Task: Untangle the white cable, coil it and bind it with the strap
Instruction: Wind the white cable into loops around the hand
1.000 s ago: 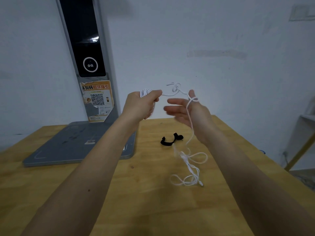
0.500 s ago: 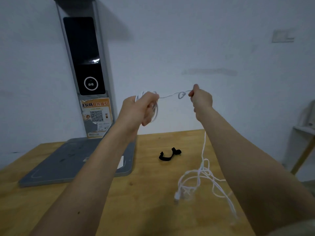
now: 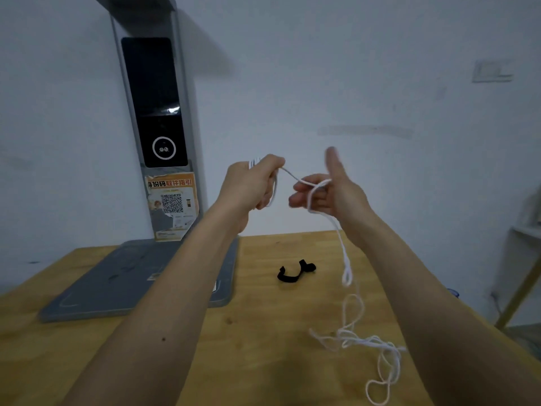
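Observation:
My left hand (image 3: 251, 184) is raised above the wooden table (image 3: 257, 364) and grips a small coil of the white cable (image 3: 345, 259). From that fist a short length runs right to my right hand (image 3: 333, 197). That hand has its thumb up and fingers stretched out, and the cable lies draped over the fingers. From there the cable hangs down to a loose tangle (image 3: 360, 341) on the table at the right. The black strap (image 3: 294, 272) lies curled on the table below and between my hands, untouched.
A grey device with a flat base (image 3: 131, 282) and a tall column (image 3: 158, 112) bearing a QR sticker stands at the back left against the white wall. A shelf frame (image 3: 524, 273) stands beyond the table's right edge.
My right hand has let go of its pinch on the stretched cable, opened, and come back in toward my left hand. The cable now lies over its fingers. The tangle has shifted on the table.

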